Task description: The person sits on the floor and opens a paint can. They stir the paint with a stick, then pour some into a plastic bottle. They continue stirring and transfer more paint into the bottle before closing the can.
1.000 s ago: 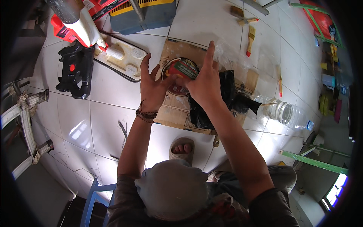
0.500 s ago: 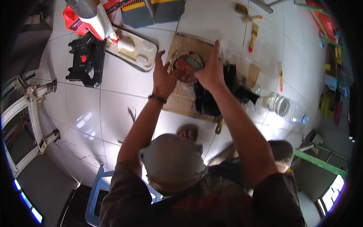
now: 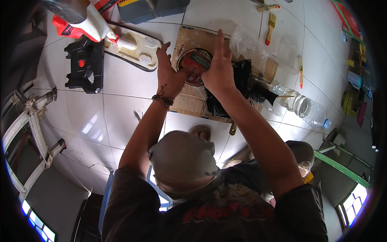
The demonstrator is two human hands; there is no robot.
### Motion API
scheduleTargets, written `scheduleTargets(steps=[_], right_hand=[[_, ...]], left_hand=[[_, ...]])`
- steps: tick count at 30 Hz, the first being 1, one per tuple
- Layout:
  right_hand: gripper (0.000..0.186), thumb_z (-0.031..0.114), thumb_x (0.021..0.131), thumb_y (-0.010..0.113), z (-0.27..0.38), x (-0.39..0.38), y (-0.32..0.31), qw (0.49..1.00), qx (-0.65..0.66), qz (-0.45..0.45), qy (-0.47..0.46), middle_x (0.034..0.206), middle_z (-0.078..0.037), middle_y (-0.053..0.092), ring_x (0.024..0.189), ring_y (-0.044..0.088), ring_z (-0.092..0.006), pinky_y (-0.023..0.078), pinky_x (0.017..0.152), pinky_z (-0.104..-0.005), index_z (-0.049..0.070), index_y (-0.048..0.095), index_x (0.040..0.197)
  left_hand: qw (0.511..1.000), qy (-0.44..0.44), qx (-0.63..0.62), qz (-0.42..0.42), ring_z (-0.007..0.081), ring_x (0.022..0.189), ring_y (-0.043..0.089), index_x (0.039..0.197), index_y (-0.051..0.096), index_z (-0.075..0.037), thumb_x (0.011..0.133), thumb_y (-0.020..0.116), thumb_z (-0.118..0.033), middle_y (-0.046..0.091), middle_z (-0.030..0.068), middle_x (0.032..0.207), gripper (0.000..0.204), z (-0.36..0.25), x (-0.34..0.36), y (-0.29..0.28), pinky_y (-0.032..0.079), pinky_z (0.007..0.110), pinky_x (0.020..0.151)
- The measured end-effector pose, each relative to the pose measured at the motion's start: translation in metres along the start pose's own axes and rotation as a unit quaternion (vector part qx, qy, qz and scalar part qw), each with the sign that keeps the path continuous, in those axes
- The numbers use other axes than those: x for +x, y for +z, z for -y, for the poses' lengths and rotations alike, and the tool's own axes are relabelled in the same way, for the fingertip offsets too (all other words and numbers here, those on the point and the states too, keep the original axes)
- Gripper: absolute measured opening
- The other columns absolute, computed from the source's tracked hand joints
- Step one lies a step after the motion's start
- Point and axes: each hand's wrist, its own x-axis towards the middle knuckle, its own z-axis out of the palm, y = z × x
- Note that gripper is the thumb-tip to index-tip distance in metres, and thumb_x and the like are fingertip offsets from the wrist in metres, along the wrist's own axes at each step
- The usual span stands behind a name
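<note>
My left hand (image 3: 170, 80) hovers at the left side of a round tin (image 3: 198, 57) with a dark, red and green printed lid. Its fingers point up and apart, with the thumb toward the lid. On the tin's other side is my right hand (image 3: 219, 71), index finger stretched out and thumb reaching in over the lid. Both hands look unburdened; whether the thumbs touch the lid I cannot tell. Under the tin lies a flat piece of cardboard (image 3: 187, 105). A crumpled black plastic bag (image 3: 242, 72) sits beside my right hand, partly covered by it.
To the left are a black plastic case piece (image 3: 86, 68), a stained tray (image 3: 139, 52) and a red-and-white spray bottle (image 3: 90, 24). A grey toolbox (image 3: 153, 9) stands at the far side. Paintbrushes (image 3: 271, 28), clear plastic (image 3: 248, 42) and a clear bottle (image 3: 316, 115) lie to the right.
The view has shifted slightly, so the floor items sit a little more to the left and higher. Both hands stay at the tin's sides with fingers spread.
</note>
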Motion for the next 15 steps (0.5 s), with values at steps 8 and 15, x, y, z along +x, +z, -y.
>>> scheduleTargets(steps=[8, 15], right_hand=[[0.137, 0.025, 0.066, 0.093, -0.016, 0.014, 0.001, 0.999, 0.02, -0.024, -0.031, 0.142, -0.037, 0.036, 0.124, 0.053, -0.0461, 0.051, 0.101, -0.0449, 0.006, -0.009, 0.156], [0.135, 0.022, 0.067, 0.091, -0.003, 0.007, -0.001, 0.997, 0.046, 0.003, 0.056, 0.146, -0.037, 0.034, 0.124, 0.051, -0.0489, 0.053, 0.098, -0.0429, 0.005, -0.009, 0.157]], left_hand=[[0.999, -0.002, 0.033, -0.003, 0.0382, 0.131, 0.046, 0.143, 0.035, 0.001, 0.063, 0.09, -0.014, 0.041, 0.0203, 0.139, 0.097, 0.007, 0.006, -0.005, 0.04, 0.043, 0.11], [0.998, -0.066, -0.006, 0.019, 0.039, 0.133, 0.044, 0.146, 0.031, -0.003, 0.067, 0.087, -0.013, 0.041, 0.0212, 0.144, 0.097, -0.001, 0.008, 0.0, 0.038, 0.044, 0.111]])
